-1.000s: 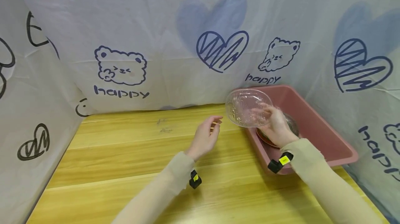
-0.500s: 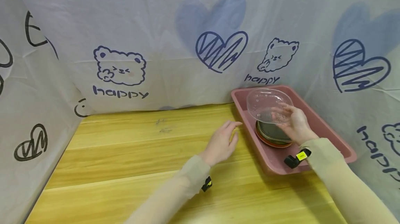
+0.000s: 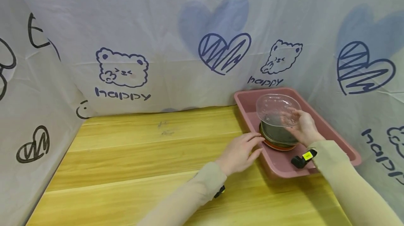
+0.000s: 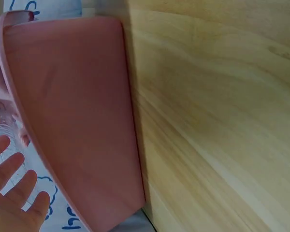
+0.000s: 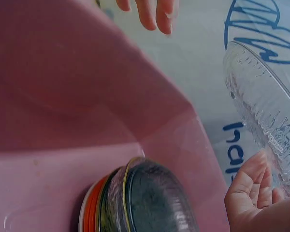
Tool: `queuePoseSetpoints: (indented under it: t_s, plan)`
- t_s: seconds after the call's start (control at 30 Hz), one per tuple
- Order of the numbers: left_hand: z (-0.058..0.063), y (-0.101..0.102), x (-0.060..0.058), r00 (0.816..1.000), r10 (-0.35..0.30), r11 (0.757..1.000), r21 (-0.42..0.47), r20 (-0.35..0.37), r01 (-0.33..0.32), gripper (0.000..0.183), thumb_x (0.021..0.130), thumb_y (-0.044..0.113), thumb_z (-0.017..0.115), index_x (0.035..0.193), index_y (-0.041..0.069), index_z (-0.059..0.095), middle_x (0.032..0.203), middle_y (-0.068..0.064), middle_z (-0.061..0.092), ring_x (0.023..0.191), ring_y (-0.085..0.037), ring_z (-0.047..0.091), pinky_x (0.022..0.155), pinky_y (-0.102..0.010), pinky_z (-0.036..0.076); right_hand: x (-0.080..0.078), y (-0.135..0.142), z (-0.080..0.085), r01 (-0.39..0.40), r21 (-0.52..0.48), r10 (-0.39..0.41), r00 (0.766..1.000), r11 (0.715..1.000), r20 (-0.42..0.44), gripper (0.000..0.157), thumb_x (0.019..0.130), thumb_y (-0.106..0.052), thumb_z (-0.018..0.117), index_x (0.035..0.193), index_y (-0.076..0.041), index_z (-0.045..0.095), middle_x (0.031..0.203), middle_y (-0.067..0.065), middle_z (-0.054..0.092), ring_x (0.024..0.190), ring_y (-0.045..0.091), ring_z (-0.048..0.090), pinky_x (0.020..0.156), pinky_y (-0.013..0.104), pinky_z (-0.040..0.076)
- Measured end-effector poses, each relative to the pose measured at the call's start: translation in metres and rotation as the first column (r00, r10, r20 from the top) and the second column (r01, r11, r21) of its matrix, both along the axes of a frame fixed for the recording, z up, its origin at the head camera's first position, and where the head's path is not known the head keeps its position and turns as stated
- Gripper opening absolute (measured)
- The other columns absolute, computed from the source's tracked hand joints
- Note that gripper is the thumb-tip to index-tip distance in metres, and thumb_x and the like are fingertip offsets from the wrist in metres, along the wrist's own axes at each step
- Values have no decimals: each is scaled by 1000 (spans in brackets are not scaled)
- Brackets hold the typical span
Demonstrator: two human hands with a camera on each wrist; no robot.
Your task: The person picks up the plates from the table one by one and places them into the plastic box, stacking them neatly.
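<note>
My right hand point(image 3: 304, 126) holds a clear textured bowl point(image 3: 268, 108) by its near right side, tilted above the pink basin point(image 3: 279, 168). In the right wrist view, thumb and fingers of the right hand point(image 5: 253, 203) are at the clear bowl's point(image 5: 266, 106) underside. Below it, a stack of dishes point(image 3: 279, 136) stands inside the basin: orange ones at the bottom, darker and clear ones on top. My left hand point(image 3: 240, 152), fingers loosely extended, is at the basin's left rim; whether it touches is hard to tell. It holds nothing.
A wooden table point(image 3: 126, 149) carries the basin at its right end. Behind and at both sides hangs a pale curtain point(image 3: 170, 43) printed with bears and hearts. In the left wrist view, the basin's outer wall point(image 4: 77, 106) rises beside the hand.
My right hand has carried the clear bowl rightward over the basin, uncovering more of the stack. My left hand has moved right and slightly down, up to the basin's rim.
</note>
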State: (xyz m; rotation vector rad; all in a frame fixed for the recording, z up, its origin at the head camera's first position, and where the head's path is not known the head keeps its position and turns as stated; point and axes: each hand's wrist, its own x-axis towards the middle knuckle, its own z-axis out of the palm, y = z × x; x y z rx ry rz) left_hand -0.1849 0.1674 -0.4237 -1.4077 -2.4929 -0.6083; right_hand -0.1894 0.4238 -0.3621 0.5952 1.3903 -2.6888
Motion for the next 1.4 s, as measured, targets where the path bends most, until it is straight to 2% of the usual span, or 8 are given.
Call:
queuePoseSetpoints:
  t_s: [0.2,0.43,0.53,0.7,0.93,1.13,1.2,1.4]
  plan:
    - [-6,8,2,1000,-17,998,-67,-10,16,43,108,40,44,145,20,54,153,0,51,143,-17,48,122,-30,37,-3,9,-7,4,25,-4,1000,1000,12,55,110,-22,29,162,-26,14,97,0,68,110,14,54,86,24,55]
    - [-12,11,3,1000,-13,997,-75,17,15,42,108,42,43,141,21,59,152,1,52,149,-19,41,123,-35,36,-5,20,-15,12,26,-13,999,1000,45,56,110,-24,27,163,-28,10,139,1,48,118,15,46,88,23,55]
    - [-13,11,2,1000,-7,997,-72,25,8,43,108,44,42,140,22,60,152,2,53,149,-18,41,123,-34,36,-7,25,-18,12,8,-12,999,1000,52,55,110,-23,27,163,-30,12,128,2,57,117,16,47,89,24,55]
    - [-13,11,2,999,4,997,-83,33,-1,45,108,46,40,140,22,60,153,3,52,150,-17,39,124,-33,35,-8,32,-21,19,0,-19,998,1000,59,42,110,-22,28,152,-29,30,91,2,68,104,16,57,88,24,56]
    - [-14,11,3,999,11,996,-94,46,-6,45,107,47,40,140,23,60,154,4,51,151,-15,37,124,-34,34,-10,39,-26,12,19,-14,997,1000,80,48,110,-22,28,157,-27,23,84,3,72,86,17,69,83,26,57]
    - [-15,12,2,998,8,996,-87,63,-3,45,107,48,39,140,24,60,155,5,50,151,-14,37,125,-33,33,-12,45,-29,6,32,-9,995,999,104,30,109,-23,30,136,-23,44,83,3,72,82,16,68,78,26,58]
    - [-15,12,2,998,8,996,-86,61,-2,45,107,48,40,140,24,60,154,5,50,151,-14,37,125,-32,33,-13,47,-29,-4,38,0,992,999,124,26,109,-23,30,130,-21,46,83,3,71,81,16,67,77,26,58]
    - [-15,11,1,998,-3,998,-68,62,7,44,107,47,41,138,22,62,153,4,52,150,-15,39,124,-34,36,-15,46,-30,-12,115,-9,984,993,179,29,108,-24,27,133,-23,43,79,0,70,82,13,66,77,25,57]
